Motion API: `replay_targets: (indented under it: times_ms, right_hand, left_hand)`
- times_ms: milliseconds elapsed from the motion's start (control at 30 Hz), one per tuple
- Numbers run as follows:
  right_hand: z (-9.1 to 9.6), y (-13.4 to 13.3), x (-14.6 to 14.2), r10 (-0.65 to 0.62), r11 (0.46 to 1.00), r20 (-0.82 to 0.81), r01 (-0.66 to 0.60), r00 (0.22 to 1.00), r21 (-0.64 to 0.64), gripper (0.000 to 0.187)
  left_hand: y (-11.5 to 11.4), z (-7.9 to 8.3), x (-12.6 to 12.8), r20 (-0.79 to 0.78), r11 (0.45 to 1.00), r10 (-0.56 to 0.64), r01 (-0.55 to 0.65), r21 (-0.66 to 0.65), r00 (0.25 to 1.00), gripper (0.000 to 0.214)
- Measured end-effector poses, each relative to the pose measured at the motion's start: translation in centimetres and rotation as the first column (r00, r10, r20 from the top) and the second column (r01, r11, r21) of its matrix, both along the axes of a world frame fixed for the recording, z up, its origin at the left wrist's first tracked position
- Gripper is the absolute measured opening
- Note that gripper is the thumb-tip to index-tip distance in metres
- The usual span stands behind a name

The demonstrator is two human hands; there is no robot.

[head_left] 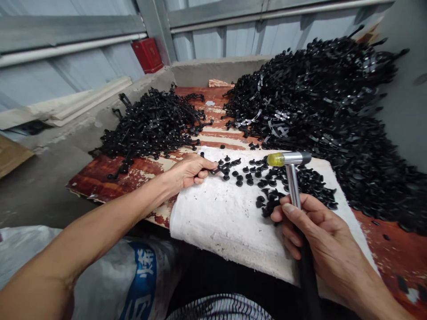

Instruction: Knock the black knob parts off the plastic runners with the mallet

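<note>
My right hand [310,226] is wrapped round the black grip of a small mallet [293,182]. The mallet stands upright, its metal head carrying a yellow, see-through face on the left and a black one on the right. My left hand [193,171] pinches a slim black part [216,170] with knobbed ends, mostly hidden by the fingers, over the left side of a white cloth [213,218]. Between my hands, small black round plugs [239,180] lie scattered on the cloth. More of them are bunched close to my right fingers.
A heap of black arm-like parts [153,120] lies at the back left of the worn red-brown board [216,102]. A bigger black heap [313,89] fills the right side. A red box [147,55] sits on the ledge; a printed sack [110,275] lies below left.
</note>
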State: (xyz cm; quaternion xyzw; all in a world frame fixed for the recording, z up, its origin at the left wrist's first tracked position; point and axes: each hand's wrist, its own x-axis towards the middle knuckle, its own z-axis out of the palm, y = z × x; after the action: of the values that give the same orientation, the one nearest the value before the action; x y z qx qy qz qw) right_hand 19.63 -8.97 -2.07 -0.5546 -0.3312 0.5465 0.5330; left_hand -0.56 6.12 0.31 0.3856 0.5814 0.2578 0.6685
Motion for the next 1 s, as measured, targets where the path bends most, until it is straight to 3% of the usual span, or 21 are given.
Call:
replay_targets:
  times_ms: [333,500,567,633,733,800,867,1000]
  right_hand:
    - [-0.2,-0.1,-0.2,0.0,1.0,0.025,0.0,1.0,-0.003,0.035]
    - [0.3,-0.4,0.2,0.046,0.999,0.21,-0.049,0.977,0.012,0.036]
    - [0.7,-0.2,0.6,0.073,0.991,0.394,-0.112,0.916,0.076,0.038]
    - [1.0,0.5,0.9,0.071,0.964,0.591,-0.209,0.803,0.167,0.043]
    - [1.2,2.2,0.9,0.018,0.887,0.788,-0.374,0.616,0.272,0.045]
    - [1.2,3.4,0.7,-0.008,0.833,0.837,-0.46,0.548,0.309,0.045]
    - [1.2,4.4,0.6,-0.009,0.818,0.828,-0.472,0.561,0.329,0.047]
    - [1.4,5.6,0.7,0.021,0.866,0.75,-0.386,0.661,0.317,0.047]
  left_hand:
    - [0.1,-0.1,0.1,-0.029,0.999,-0.016,0.017,0.032,0.999,0.027]
    - [0.4,0.2,0.1,-0.159,0.994,-0.047,0.062,0.086,0.986,0.031]
    - [0.6,0.3,0.1,-0.195,0.991,-0.065,0.087,0.106,0.979,0.032]
    - [0.7,0.4,0.1,-0.219,0.987,-0.073,0.102,0.123,0.973,0.033]
    - [0.9,0.4,0.2,-0.234,0.98,-0.07,0.111,0.168,0.97,0.036]
    - [1.0,0.3,0.2,-0.235,0.977,-0.073,0.116,0.178,0.969,0.036]
    - [1.1,0.2,0.2,-0.232,0.979,-0.079,0.12,0.167,0.969,0.035]
    - [1.1,0.2,0.1,-0.237,0.978,-0.088,0.129,0.163,0.967,0.032]
